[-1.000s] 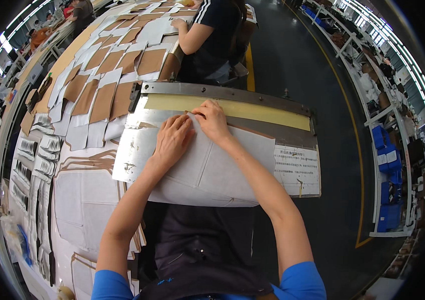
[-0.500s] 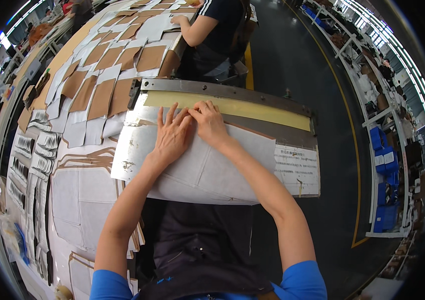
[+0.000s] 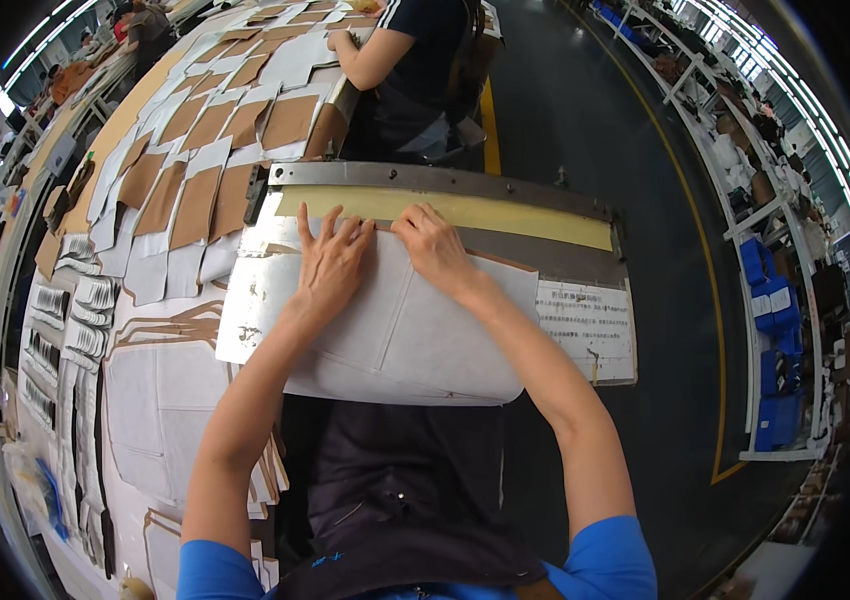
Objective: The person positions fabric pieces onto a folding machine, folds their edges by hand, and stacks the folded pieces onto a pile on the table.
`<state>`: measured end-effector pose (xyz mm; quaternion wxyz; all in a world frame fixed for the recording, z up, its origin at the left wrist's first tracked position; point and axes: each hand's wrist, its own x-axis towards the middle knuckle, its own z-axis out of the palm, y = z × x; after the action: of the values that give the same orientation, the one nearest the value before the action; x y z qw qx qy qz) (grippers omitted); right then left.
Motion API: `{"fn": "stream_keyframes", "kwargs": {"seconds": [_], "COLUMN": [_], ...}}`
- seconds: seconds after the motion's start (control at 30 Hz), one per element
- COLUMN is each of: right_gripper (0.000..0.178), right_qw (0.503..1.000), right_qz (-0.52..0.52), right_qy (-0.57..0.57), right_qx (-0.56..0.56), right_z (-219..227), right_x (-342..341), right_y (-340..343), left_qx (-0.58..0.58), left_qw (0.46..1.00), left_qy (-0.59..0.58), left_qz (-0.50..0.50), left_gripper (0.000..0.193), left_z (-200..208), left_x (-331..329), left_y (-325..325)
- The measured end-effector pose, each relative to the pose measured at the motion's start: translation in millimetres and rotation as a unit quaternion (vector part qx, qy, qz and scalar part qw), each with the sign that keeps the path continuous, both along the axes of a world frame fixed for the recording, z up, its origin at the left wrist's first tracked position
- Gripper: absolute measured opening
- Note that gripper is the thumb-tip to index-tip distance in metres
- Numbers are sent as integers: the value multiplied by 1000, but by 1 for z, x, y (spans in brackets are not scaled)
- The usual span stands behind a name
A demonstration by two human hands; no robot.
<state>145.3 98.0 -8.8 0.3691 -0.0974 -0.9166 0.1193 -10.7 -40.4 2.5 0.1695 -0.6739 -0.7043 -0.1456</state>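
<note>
A white-backed panel [image 3: 445, 345] with a thin brown edge and stitched seams lies on the metal plate of a flat machine [image 3: 245, 315]. Its near side curves down over the plate's front edge. My left hand [image 3: 332, 262] rests on the panel's far left part, fingers spread toward the yellow strip [image 3: 445, 208]. Just right of it, my right hand [image 3: 435, 248] has its fingers bent and drawn together at the panel's far brown edge. The right fingertips hide the bit of edge under them.
Left of the machine, a long table carries brown and white pieces [image 3: 195, 205], stacked white panels [image 3: 135, 400] and rows of narrow strips [image 3: 85, 330]. A co-worker [image 3: 415, 60] stands at its far right side. Shelving with blue bins [image 3: 775, 300] lines the right, beyond the dark floor [image 3: 665, 300].
My hands have moved slightly apart: the right one now sits a little farther right along the panel's far edge, the left a little farther left. The whole view has shifted slightly.
</note>
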Motion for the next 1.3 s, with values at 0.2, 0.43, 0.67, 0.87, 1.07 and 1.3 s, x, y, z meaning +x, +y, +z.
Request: {"fn": "stream_keyframes", "kwargs": {"seconds": [0.2,0.43,0.67,0.87,1.07,1.3], "right_gripper": [11,2,6,15,18,23], "right_qw": [1000,998,996,991,985,992], "right_qz": [-12,-29,-31,-60,-59,-66], "right_qy": [5,-9,-39,-12,-23,-26], "right_qx": [28,50,79,-119,-161,-102], "right_z": [0,6,2,7,5,3], "right_x": [9,18,24,48,59,55], "right_y": [-3,-2,5,0,4,-6], "left_qx": [-67,-22,-58,6,-44,-1], "left_qw": [994,996,998,997,998,999], "left_qy": [57,85,4,75,3,8], "left_qz": [58,24,-18,-13,-42,-50], "left_gripper": [62,53,51,47,53,65], "left_z": [3,4,10,-3,2,1], "left_x": [21,24,39,38,44,49], "left_y": [5,2,13,14,17,12]}}
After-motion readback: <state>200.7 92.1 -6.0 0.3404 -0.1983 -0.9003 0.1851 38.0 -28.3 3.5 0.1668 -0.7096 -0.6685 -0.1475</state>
